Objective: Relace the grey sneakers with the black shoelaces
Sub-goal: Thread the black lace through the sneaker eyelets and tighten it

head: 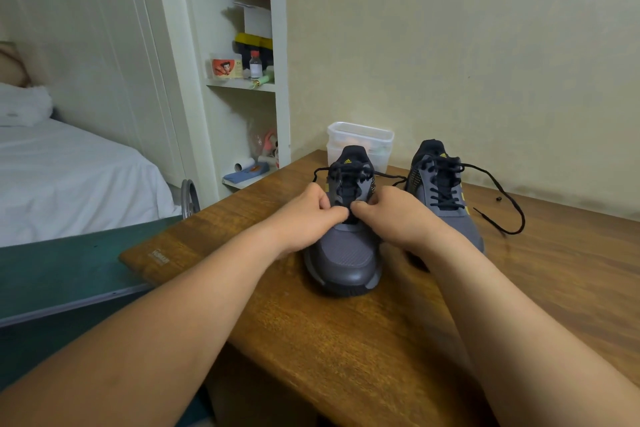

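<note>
The person's left hand (310, 215) and right hand (393, 217) met over the lower eyelets of the near grey sneaker (346, 260). They covered the bottom rows of its lacing, so I could not make out how the lace ran there. The fingers (337, 213) of both hands were curled in, tips almost touching, and pinched the black shoelace (346, 180) between them. Above the hands the lace crossed loosely up the tongue, and its ends trailed off to either side of the sneaker.

To the right of that sneaker and slightly behind it stood the second grey sneaker (445, 191), its toe partly hidden by the right forearm. It was laced, and its loose black lace (502, 191) looped out over the wood on the side away from the near sneaker. Directly behind the near sneaker sat a clear plastic container (360, 140). Its contents were only pale blurs through the wall.

Both shoes rested on a brown wooden counter (346, 340) set against a cream wall (450, 45). Left of the sneaker, a teal board (62, 270) lay below the counter's edge. Beyond it was a bed (69, 177) with white sheets, cut off at the frame's edge. Behind and to the left of the sneaker, a white shelf alcove (242, 85) held a small bottle (255, 64) and other bits too small to name.
</note>
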### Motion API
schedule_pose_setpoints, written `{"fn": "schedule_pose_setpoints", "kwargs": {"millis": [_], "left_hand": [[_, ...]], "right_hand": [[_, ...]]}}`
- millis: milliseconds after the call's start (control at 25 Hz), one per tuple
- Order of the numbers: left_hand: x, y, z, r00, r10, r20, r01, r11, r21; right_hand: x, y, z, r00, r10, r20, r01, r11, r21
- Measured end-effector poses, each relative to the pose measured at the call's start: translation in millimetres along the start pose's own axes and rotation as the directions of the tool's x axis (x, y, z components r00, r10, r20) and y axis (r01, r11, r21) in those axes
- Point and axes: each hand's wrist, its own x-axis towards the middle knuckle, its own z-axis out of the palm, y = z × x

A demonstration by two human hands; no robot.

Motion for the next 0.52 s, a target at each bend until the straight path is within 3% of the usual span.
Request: {"fn": "schedule_pose_setpoints", "kwargs": {"millis": [120, 520], "left_hand": [[5, 11, -1, 1.0, 0.016, -0.007, -0.016, 1.0, -0.008], [15, 33, -10, 0.996, -0.03, 0.079, 0.008, 0.965, 0.263]], "right_hand": [[2, 2, 2, 0.999, 0.021, -0.026, -0.019, 0.998, 0.055], [4, 12, 7, 0.99, 0.019, -0.138, -0.014, 0.999, 0.038]]}}
